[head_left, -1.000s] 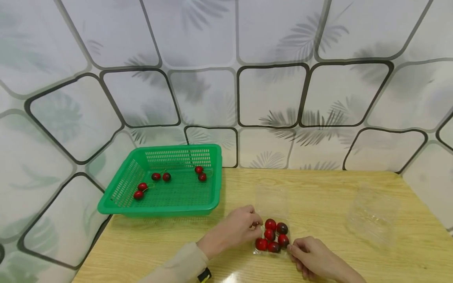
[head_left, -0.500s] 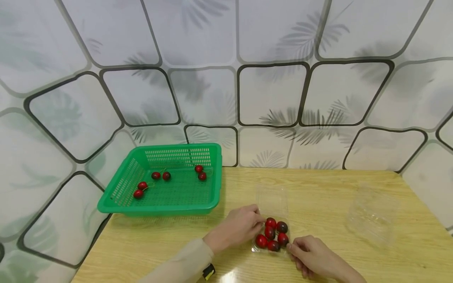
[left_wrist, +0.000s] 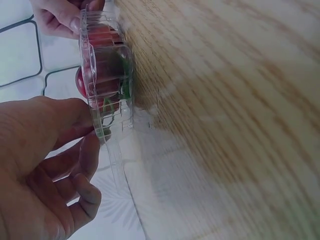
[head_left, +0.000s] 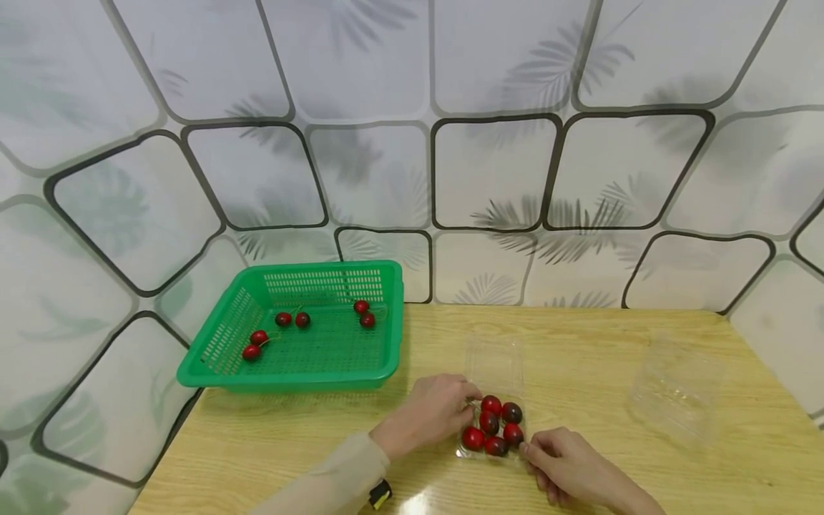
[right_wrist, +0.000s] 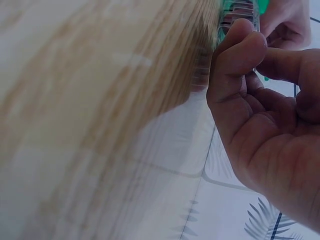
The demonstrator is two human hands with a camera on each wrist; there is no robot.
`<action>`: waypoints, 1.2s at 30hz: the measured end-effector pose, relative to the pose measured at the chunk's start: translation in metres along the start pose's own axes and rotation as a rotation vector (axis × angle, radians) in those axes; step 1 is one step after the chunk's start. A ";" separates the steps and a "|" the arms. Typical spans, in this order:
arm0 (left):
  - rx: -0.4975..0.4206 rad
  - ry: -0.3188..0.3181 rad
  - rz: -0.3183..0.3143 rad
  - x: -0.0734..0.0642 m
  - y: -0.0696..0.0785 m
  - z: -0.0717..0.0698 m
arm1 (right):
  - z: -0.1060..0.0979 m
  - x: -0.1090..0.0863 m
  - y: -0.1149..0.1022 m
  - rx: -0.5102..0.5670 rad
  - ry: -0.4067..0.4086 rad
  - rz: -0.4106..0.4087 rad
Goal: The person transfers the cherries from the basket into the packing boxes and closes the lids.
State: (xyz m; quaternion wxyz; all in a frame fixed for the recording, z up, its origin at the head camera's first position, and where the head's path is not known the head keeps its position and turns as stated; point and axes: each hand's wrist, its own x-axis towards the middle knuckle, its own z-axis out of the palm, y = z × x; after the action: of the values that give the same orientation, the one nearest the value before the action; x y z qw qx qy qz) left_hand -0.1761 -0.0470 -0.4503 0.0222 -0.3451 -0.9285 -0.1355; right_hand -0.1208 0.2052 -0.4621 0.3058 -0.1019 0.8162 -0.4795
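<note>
Several dark red cherries (head_left: pixel 489 423) lie in a clear plastic clamshell box (head_left: pixel 460 452), its lid (head_left: pixel 494 361) folded back away from me. My left hand (head_left: pixel 434 413) reaches to the box's far left corner, thumb and forefinger bent together right at the rim. Green stems (left_wrist: pixel 108 109) show through the wall beside those fingertips; I cannot tell whether they pinch a stem. The other left fingers curl loosely outside the box. At the near right corner my right hand (head_left: pixel 566 461) pinches the box's edge between thumb and forefinger, remaining fingers curled under.
A green plastic basket (head_left: pixel 296 383) stands at the left with a few pairs of stemmed cherries (head_left: pixel 283 320) in it. Another clear plastic box (head_left: pixel 676 390) sits on the right of the wooden table (head_left: pixel 579 343). A patterned wall covering (head_left: pixel 496 175) rises behind.
My left hand has moved slightly right and in over the box's far left corner; its forefinger reached toward a cherry, then drew back a little. The right hand has kept its hold.
</note>
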 end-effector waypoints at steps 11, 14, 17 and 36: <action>-0.053 0.081 0.042 -0.008 0.000 -0.020 | -0.001 -0.001 0.000 -0.012 0.005 0.005; -0.047 0.102 0.061 -0.012 -0.001 -0.029 | -0.001 -0.001 0.000 -0.017 0.002 0.000; -0.026 0.125 0.076 -0.016 -0.004 -0.036 | -0.002 0.000 0.000 -0.020 0.002 0.003; -0.084 0.240 0.147 -0.048 -0.021 -0.082 | 0.001 -0.002 0.003 0.037 0.010 0.022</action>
State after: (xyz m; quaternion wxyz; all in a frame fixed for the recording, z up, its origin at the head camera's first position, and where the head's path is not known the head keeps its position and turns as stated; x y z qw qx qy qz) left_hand -0.1578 -0.1145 -0.3833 0.1286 -0.3941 -0.8849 -0.2125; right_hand -0.1183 0.2071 -0.4643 0.3087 -0.0848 0.8098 -0.4917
